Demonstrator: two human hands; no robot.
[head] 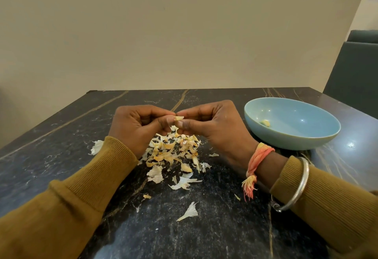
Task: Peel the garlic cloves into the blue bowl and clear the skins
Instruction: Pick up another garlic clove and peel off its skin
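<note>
Head view, looking down at a dark marble-patterned table (61, 136).

Hands: the left hand (141, 123) and right hand (212, 123) meet at the middle of the table, raised above the surface. Fingers of both are curled, tips brought together. Between the tips sits one garlic clove (179, 118), pale yellow, pinched from both sides. The right thumb lies just under it. Whether skin is left on the clove cannot be told.

Skins (171, 150): a loose heap of white and yellowish flakes lies on the table directly below the hands, between the two wrists. Strays are scattered nearer the person. One larger white flake (190, 211) lies well apart from the heap, toward the near edge. Another white piece (97, 147) lies just beside the left cuff.

Blue bowl (306, 119): upright on the table, to the right of the right hand, near it but not touching. Inside, on the left part of the bowl's floor, is one peeled clove (265, 123).

Other: mustard ribbed sleeves (106, 177) on both arms. The right wrist carries an orange thread band (259, 156) with a frayed tassel and, further up, a silver bangle (300, 185). A dark chair (356, 70) stands at the far right corner. A plain beige wall (184, 33) is behind the table.
</note>
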